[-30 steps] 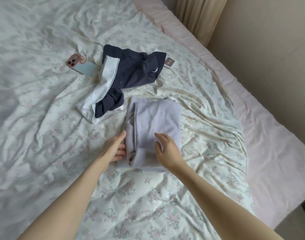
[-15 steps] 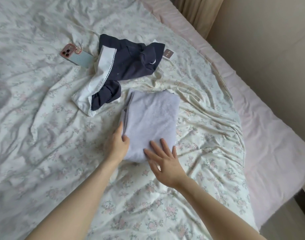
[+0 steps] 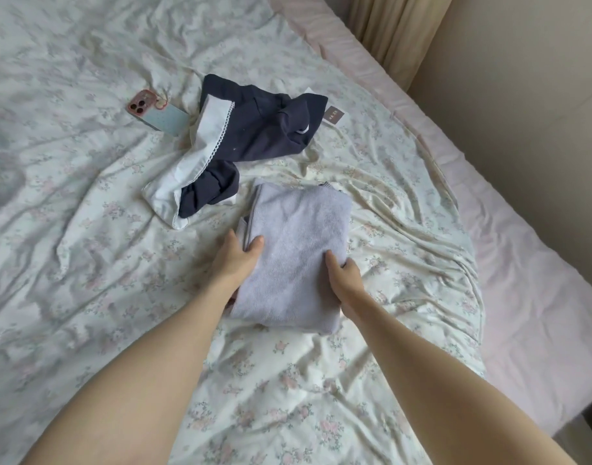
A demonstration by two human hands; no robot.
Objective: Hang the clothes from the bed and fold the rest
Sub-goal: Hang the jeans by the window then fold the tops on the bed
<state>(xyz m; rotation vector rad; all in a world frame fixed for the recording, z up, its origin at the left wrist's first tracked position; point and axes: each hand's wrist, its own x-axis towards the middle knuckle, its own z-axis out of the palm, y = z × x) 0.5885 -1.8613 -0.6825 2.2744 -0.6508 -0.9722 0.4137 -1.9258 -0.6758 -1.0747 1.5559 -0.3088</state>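
1. Basically, bed fills most of the view: wrinkled pale floral sheet, with a pink mattress edge along the right side
2. Beige wall to the right, tan curtain in the top corner
3. Both bare forearms enter from the bottom and meet at the sweater
4. Navy garment with a white lace-trimmed panel lies crumpled in the upper middle of the bed, unfolded; a brown tag sticks out on its right side
5. Lavender sweater is folded into a neat rectangle, flat on the sheet in the centre, just below and right of the navy garment, almost touching its lower end
6. Left hand is clamped on the sweater's left edge: thumb on top, fingers tucked under the fold
7. Right hand is clamped on the sweater's right edge, near its lower corner: thumb on top, fingers curled down the side
8. Phone lies face down, pink camera block and light blue case, just left of the navy garment, its lower end touching or slightly under the white panel; cannot tell which
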